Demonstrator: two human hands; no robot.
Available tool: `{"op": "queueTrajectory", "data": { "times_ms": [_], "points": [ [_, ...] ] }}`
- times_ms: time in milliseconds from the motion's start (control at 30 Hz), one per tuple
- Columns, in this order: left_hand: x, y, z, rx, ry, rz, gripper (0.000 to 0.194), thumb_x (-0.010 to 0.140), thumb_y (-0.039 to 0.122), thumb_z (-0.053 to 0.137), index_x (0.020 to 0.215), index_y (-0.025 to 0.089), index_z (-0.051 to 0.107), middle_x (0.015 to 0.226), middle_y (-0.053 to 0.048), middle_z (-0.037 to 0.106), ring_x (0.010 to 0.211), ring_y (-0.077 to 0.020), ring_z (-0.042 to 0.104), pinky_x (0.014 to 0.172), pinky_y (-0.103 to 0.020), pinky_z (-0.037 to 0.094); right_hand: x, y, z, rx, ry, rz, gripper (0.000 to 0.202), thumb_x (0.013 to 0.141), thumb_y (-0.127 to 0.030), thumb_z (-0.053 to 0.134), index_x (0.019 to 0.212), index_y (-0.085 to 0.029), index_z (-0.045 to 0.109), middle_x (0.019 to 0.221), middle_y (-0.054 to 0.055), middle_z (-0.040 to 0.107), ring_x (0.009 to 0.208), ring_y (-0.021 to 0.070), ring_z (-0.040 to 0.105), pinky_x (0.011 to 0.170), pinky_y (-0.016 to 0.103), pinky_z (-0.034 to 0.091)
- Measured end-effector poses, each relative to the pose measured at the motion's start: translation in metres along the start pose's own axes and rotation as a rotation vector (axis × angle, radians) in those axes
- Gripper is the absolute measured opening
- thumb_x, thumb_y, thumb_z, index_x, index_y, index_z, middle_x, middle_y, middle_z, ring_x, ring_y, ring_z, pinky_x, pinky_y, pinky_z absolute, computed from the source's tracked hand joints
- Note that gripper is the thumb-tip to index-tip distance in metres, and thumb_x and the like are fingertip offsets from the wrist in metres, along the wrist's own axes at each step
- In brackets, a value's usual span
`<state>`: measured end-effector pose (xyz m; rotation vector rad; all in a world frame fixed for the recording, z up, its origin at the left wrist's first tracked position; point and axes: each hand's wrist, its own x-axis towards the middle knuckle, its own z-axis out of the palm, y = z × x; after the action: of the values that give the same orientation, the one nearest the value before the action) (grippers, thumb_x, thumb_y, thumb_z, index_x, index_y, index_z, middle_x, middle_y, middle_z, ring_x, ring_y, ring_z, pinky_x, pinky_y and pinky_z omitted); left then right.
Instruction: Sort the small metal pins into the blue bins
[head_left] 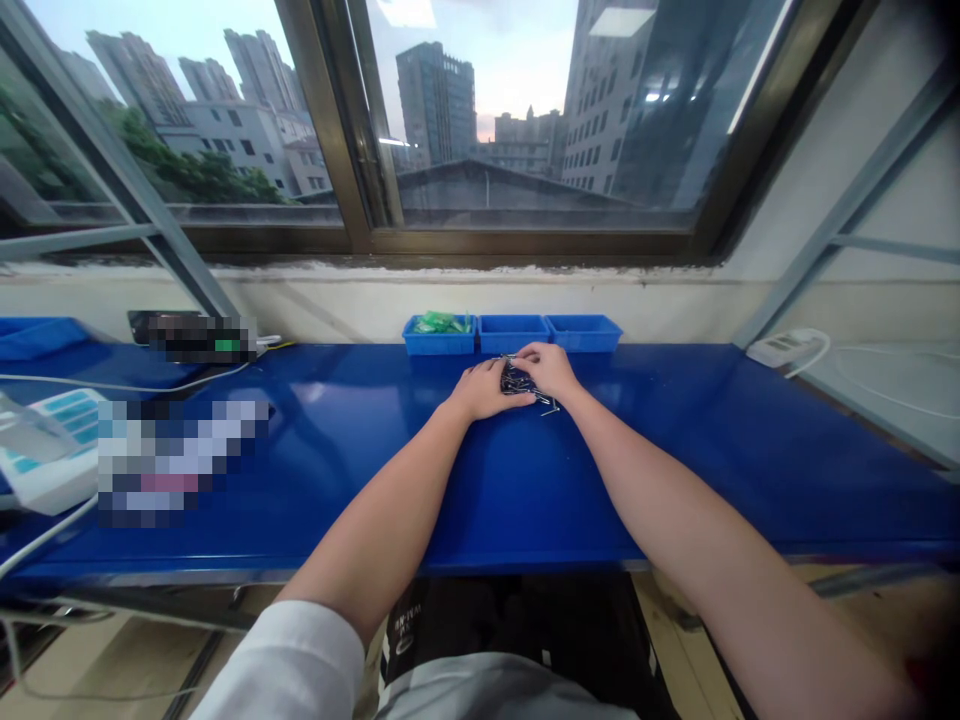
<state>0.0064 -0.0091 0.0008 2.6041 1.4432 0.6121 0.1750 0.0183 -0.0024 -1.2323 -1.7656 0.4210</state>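
A pile of dark metal screws (517, 380) lies on the blue tabletop between my two hands. My left hand (482, 388) is cupped along the pile's left side, thumb stretched out along the near edge and fingers apart from it. From the right, my right hand (546, 368) reaches over the far side of the pile with curled fingers. Its fingertips come together at a screw by the far edge; the grip is partly hidden. A few screws stick out toward me at the near right of the pile.
Behind my hands stand three blue bins: the left bin (439, 345) holds green plastic pieces (441, 322), beside a middle bin (514, 332) and a right bin (585, 333). A white device (52, 450) sits left, a power strip (786, 346) right. Metal posts flank the blue table (525, 500).
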Motion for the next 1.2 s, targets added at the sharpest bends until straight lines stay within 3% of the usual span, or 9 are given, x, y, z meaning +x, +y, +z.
{"op": "queueTrajectory", "data": {
  "times_ms": [167,267,533,767,1000,1200],
  "points": [
    [0.003,0.002,-0.004,0.020,0.088,0.030,0.045,0.090,0.051,0.039,0.113,0.018,0.059,0.117,-0.010,0.062,0.109,-0.0239,0.056,0.091,-0.035,0.042,-0.002,-0.006,0.002,0.141,-0.051,0.047,0.018,0.070,-0.031,0.068,0.079,-0.015,0.064,0.070,0.004,0.067,0.065,0.0158,0.062,0.063,0.027,0.047],
    [0.004,0.002,-0.006,0.006,0.133,0.053,0.036,0.094,0.041,0.037,0.103,0.019,0.064,0.103,-0.008,0.067,0.098,-0.0208,0.061,0.087,-0.032,0.044,-0.003,-0.009,0.003,0.219,-0.081,0.047,0.021,0.070,-0.035,0.068,0.074,-0.016,0.061,0.072,0.005,0.067,0.066,0.0161,0.063,0.064,0.028,0.047],
    [0.006,0.002,-0.009,-0.055,0.193,0.073,0.029,0.092,0.029,0.042,0.096,0.019,0.068,0.096,-0.006,0.070,0.091,-0.0194,0.063,0.085,-0.030,0.045,-0.003,-0.011,0.003,0.368,-0.097,0.126,0.033,0.065,-0.046,0.070,0.073,-0.017,0.059,0.065,0.004,0.065,0.059,0.0152,0.059,0.058,0.027,0.046],
    [0.005,0.003,-0.011,-0.115,0.272,-0.017,0.021,0.087,0.027,0.050,0.096,0.021,0.069,0.098,-0.004,0.070,0.095,-0.0197,0.063,0.090,-0.031,0.045,0.001,-0.001,0.002,0.247,-0.172,0.100,0.050,0.077,-0.062,0.051,0.062,-0.015,0.063,0.057,0.004,0.062,0.053,0.0122,0.053,0.053,0.025,0.040],
    [0.004,0.003,-0.009,-0.148,0.299,-0.017,0.026,0.088,0.033,0.049,0.100,0.020,0.068,0.103,-0.005,0.069,0.097,-0.0204,0.062,0.090,-0.030,0.046,0.000,-0.001,-0.001,0.279,-0.185,0.068,0.038,0.075,-0.052,0.058,0.066,-0.016,0.064,0.062,0.003,0.064,0.054,0.0113,0.051,0.054,0.024,0.039],
    [0.003,0.003,-0.012,-0.154,0.278,-0.036,0.027,0.089,0.031,0.046,0.098,0.020,0.069,0.100,-0.004,0.070,0.095,-0.0201,0.063,0.088,-0.029,0.046,-0.003,-0.011,-0.005,0.515,-0.181,0.249,0.025,0.065,-0.037,0.067,0.079,-0.016,0.064,0.067,0.002,0.065,0.052,0.0096,0.049,0.046,0.021,0.033]
  ]
}}
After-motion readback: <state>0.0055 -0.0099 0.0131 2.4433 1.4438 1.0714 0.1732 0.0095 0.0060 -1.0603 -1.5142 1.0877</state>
